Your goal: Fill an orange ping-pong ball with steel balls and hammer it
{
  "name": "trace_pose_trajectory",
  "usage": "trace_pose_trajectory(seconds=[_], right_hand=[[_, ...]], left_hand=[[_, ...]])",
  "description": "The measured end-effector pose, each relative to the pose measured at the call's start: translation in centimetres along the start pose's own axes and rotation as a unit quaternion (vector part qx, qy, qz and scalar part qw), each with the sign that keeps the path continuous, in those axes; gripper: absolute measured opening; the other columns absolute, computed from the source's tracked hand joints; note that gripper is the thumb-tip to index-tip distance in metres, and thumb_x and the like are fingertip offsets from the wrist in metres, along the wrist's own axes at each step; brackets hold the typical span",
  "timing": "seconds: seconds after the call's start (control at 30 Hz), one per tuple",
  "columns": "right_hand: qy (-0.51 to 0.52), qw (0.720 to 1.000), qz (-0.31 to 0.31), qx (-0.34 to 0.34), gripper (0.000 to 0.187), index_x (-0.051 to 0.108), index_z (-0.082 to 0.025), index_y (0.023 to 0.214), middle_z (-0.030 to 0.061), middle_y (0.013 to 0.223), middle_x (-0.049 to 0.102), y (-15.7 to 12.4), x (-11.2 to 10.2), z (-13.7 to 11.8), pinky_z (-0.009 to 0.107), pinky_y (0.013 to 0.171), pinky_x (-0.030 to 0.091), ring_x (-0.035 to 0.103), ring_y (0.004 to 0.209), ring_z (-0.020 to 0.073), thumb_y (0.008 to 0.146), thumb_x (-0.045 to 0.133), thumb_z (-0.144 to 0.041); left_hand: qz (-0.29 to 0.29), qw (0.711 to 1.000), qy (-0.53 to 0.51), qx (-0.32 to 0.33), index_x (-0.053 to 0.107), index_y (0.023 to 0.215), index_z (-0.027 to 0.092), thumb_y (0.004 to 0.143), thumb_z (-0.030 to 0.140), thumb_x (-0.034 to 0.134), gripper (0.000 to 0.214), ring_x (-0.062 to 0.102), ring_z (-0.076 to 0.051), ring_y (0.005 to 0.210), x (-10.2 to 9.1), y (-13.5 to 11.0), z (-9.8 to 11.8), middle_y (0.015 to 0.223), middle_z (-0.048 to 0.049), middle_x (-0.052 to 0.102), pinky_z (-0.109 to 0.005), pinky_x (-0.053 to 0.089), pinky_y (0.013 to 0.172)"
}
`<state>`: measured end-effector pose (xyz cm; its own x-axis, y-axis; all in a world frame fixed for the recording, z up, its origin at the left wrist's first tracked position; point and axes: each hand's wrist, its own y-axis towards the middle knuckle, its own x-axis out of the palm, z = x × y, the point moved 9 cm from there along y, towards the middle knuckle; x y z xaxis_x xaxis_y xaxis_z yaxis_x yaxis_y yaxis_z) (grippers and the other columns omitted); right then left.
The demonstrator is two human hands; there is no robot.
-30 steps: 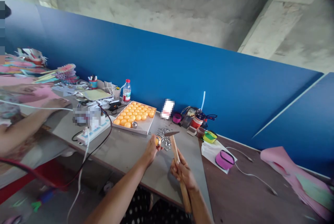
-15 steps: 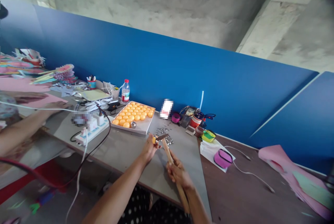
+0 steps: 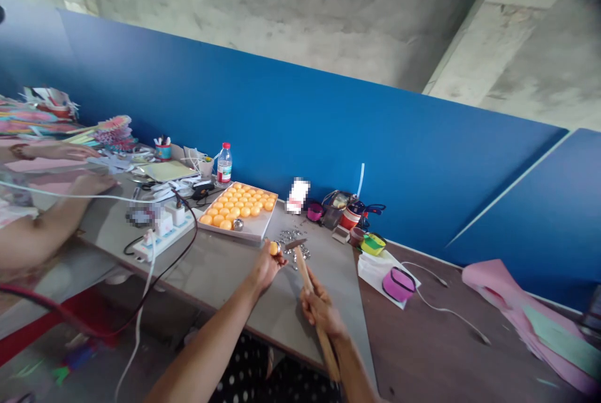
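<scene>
Over the grey tabletop point(image 3: 220, 271), a little in from its near edge, your left hand point(image 3: 267, 268) is pinching the orange ball point(image 3: 273, 249), and a shiny patch is showing on the side towards the hammer point(image 3: 304, 275). Your right hand point(image 3: 320, 309) is wrapping firmly round the wooden shaft partway up, probably to steady the head, while the butt is slanting back towards the near edge. The head is lying just beside the ball; I cannot tell whether they are touching. Beyond your hands, metal pieces point(image 3: 287, 235) are lying scattered, likely kept within easy reach. Towards the far edge, to their left, the shallow box point(image 3: 263, 228) is holding more balls point(image 3: 235, 205), its low walls presumably stopping them rolling off, and one silvery ball point(image 3: 238, 224) is sitting at their near side
</scene>
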<state>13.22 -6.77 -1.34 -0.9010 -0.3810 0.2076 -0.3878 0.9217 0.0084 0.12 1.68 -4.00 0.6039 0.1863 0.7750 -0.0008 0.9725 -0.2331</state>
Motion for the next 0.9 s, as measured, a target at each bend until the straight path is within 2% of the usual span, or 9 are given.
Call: trace_pose_trajectory(seconds=[0.1,0.23,0.3,0.43,0.57,0.73,0.9], right_hand=[[-0.028,0.999,-0.03,0.015,0.079,0.027,-0.018,0.14,-0.0074,0.056,0.047,0.1,0.5,0.5,0.014,0.03,0.024,0.031,0.034,0.0024,0.074,0.063,-0.043],[0.031,0.999,0.008,-0.009,0.085,0.019,-0.02,0.142,-0.0081,0.058,0.047,0.2,-0.3,-0.1,0.014,0.032,0.023,0.031,0.035,0.0022,0.074,0.06,-0.048],[0.02,1.0,0.021,-0.005,0.086,0.017,-0.019,0.143,-0.0082,0.057,0.046,0.1,-0.4,-0.3,0.015,0.032,0.022,0.032,0.035,0.0028,0.074,0.06,-0.047],[-0.017,1.0,0.001,0.008,0.08,0.028,-0.018,0.14,-0.0071,0.058,0.048,0.2,0.2,-0.2,0.015,0.032,0.022,0.032,0.035,0.0026,0.074,0.063,-0.045],[0.045,0.999,-0.001,-0.019,0.082,0.023,-0.022,0.141,-0.0074,0.059,0.048,0.2,0.2,-0.7,0.015,0.033,0.021,0.032,0.035,0.0025,0.074,0.061,-0.051],[0.021,0.999,-0.034,0.007,0.083,0.026,-0.019,0.14,-0.0065,0.058,0.049,0.2,0.8,0.0,0.015,0.031,0.021,0.031,0.033,0.0023,0.073,0.063,-0.051],[0.058,0.998,-0.007,-0.011,0.079,0.025,-0.024,0.141,-0.0067,0.059,0.048,0.2,0.3,-0.3,0.015,0.032,0.021,0.032,0.035,0.0028,0.075,0.061,-0.049]], left_hand=[[-0.017,1.0,-0.004,-0.004,0.049,0.067,0.018,0.086,0.048,0.043,0.036,0.043,-0.011,0.046,0.4,-0.3,0.1,0.054,0.0006,0.049,-0.028,0.042,0.057],[-0.025,1.0,-0.001,-0.016,0.049,0.065,0.018,0.086,0.049,0.04,0.039,0.041,-0.01,0.043,0.7,-0.4,0.0,0.053,0.0003,0.05,-0.031,0.044,0.06],[-0.026,1.0,0.001,-0.016,0.05,0.065,0.018,0.087,0.049,0.039,0.04,0.041,-0.01,0.042,0.7,-0.5,0.0,0.053,0.0005,0.05,-0.031,0.044,0.06],[-0.034,0.999,0.006,-0.017,0.049,0.064,0.018,0.087,0.05,0.039,0.041,0.041,-0.01,0.042,0.9,-0.5,0.0,0.051,0.0009,0.05,-0.031,0.045,0.061],[-0.033,0.999,0.006,-0.014,0.047,0.064,0.018,0.084,0.055,0.042,0.042,0.04,-0.009,0.041,0.9,-0.5,0.1,0.051,0.0022,0.049,-0.03,0.045,0.061],[-0.042,0.999,0.005,-0.012,0.047,0.064,0.018,0.081,0.055,0.048,0.04,0.041,-0.009,0.042,0.9,-0.6,0.1,0.052,0.0016,0.05,-0.031,0.045,0.062],[-0.042,0.999,0.008,-0.016,0.046,0.064,0.018,0.08,0.057,0.048,0.041,0.039,-0.008,0.041,0.9,-0.6,0.0,0.052,0.0026,0.048,-0.031,0.045,0.061]])
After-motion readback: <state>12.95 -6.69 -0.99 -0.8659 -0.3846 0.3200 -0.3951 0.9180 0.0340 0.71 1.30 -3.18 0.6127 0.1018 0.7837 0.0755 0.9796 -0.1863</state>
